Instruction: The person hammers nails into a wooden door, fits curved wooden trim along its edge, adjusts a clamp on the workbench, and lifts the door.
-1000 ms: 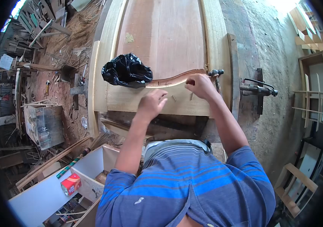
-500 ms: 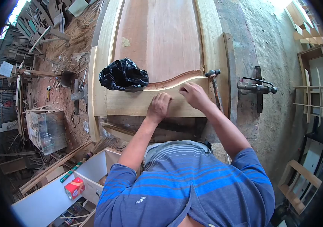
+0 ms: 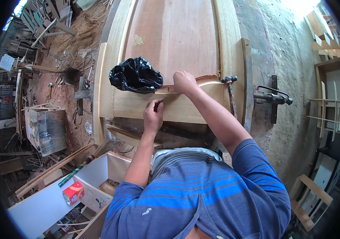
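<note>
A framed wooden door panel [image 3: 190,40] lies flat in front of me, with a curved edge on its near rail [image 3: 195,106]. My right hand [image 3: 184,83] is closed above that curve, fingertips turned down and hidden, so what it grips, if anything, does not show. At the near rail's front, my left hand [image 3: 153,113] is curled with thumb and fingertips close together; anything between them is too small to make out. An open black plastic bag [image 3: 136,75] sits on the panel just beyond my left hand. A hammer [image 3: 231,95] rests across the rail to the right.
A metal clamp [image 3: 271,95] juts from the right side of the bench. At lower left stands a white box-like cabinet [image 3: 42,203] with a red carton [image 3: 73,193] on it. Scrap wood [image 3: 46,28] is piled at far left, and wooden frames [image 3: 329,99] stand along the right.
My right hand has moved left and farther over the panel, near the bag. My left hand has drawn left and back, turning its fingers up. The view has shifted slightly.
</note>
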Tool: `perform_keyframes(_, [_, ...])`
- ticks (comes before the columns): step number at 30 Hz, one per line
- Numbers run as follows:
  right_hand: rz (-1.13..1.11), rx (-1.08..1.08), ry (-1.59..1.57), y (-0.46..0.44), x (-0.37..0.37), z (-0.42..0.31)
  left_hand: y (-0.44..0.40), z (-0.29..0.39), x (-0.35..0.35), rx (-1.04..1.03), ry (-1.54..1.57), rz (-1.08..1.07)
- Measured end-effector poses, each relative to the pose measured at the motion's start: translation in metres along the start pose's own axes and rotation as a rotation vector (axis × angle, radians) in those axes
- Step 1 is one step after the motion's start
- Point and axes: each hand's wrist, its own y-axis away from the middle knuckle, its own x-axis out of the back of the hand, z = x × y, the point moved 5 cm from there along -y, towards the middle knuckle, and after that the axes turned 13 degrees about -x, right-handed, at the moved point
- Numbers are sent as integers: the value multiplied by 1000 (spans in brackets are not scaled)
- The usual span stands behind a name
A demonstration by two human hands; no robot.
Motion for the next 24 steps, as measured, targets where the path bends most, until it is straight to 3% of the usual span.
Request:
perform_keyframes(4, [-26, 7, 30, -6, -4, -11, -3, -20, -15, 103, 132, -18])
perform_keyframes(7, [-79, 97, 81, -11, -7, -11, -9, -29, -26, 292, 417, 63])
perform_keyframes(13, [-3, 245, 159, 2, -11, -5, -8, -23, -35, 468, 651, 130])
perform_keyframes(19, [-95, 116, -518, 39, 27, 9, -10, -22, -48, 483, 991, 191])
perform_keyframes(24, [-144, 85, -732, 50, 42, 0, -19, -39, -56, 580, 1311, 299])
